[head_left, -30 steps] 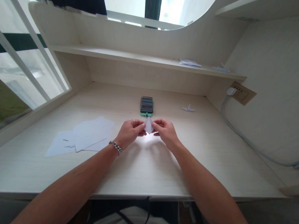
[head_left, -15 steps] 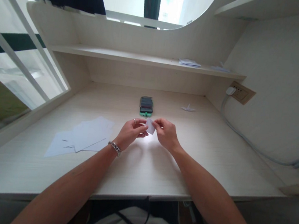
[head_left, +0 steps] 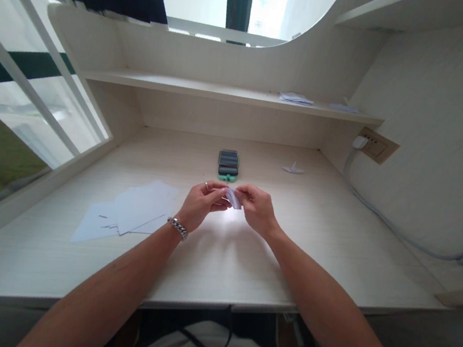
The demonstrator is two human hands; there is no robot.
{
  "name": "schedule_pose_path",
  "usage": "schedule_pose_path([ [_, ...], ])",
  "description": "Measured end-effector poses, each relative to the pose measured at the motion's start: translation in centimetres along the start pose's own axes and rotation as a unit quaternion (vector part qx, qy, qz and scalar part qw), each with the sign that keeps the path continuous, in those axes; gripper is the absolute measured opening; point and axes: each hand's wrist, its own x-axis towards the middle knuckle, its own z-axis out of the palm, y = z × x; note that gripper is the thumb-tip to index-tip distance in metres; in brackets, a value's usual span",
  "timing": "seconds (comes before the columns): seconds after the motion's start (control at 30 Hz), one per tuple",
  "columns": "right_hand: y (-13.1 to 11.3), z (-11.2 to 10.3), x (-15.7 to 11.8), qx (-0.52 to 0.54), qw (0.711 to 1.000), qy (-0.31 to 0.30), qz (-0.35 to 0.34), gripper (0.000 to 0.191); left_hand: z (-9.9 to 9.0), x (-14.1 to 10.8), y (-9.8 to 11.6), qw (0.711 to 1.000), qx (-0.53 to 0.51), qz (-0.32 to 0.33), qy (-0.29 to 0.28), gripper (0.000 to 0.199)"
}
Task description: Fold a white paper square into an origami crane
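Observation:
A small folded piece of white paper (head_left: 233,199) is held above the desk between both hands. My left hand (head_left: 205,203), with a ring and a chain bracelet, pinches its left side between thumb and fingers. From the right, my right hand (head_left: 256,206) grips the other side, its fingers curled together. Just beyond the hands lies a dark phone (head_left: 228,164) with a green piece at its near end. A folded paper crane (head_left: 293,168) sits farther back to the right.
White paper sheets (head_left: 140,209) lie spread on the desk (head_left: 235,266) at the left. Folded papers (head_left: 296,98) rest on the shelf (head_left: 208,91) above. A grey cable (head_left: 376,214) runs from a wall socket (head_left: 377,145) down the right side.
The folded paper has turned between my fingers, from showing a flat face to a narrower, bent shape. Both hands stay in nearly the same place; the view has shifted slightly.

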Motion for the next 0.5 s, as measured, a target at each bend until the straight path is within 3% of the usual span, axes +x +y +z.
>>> schedule_pose_path([
  [0.23, 0.43, 0.20, 0.07, 0.043, 0.999, 0.012, 0.000, 0.017, 0.34, -0.42, 0.35, 0.997, 0.064, 0.033, 0.010, 0.030],
  [0.5, 0.31, 0.22, 0.07, 0.063, 0.998, 0.011, -0.025, 0.017, 0.28, -0.35, 0.51, 0.997, 0.061, 0.042, 0.012, 0.031],
])
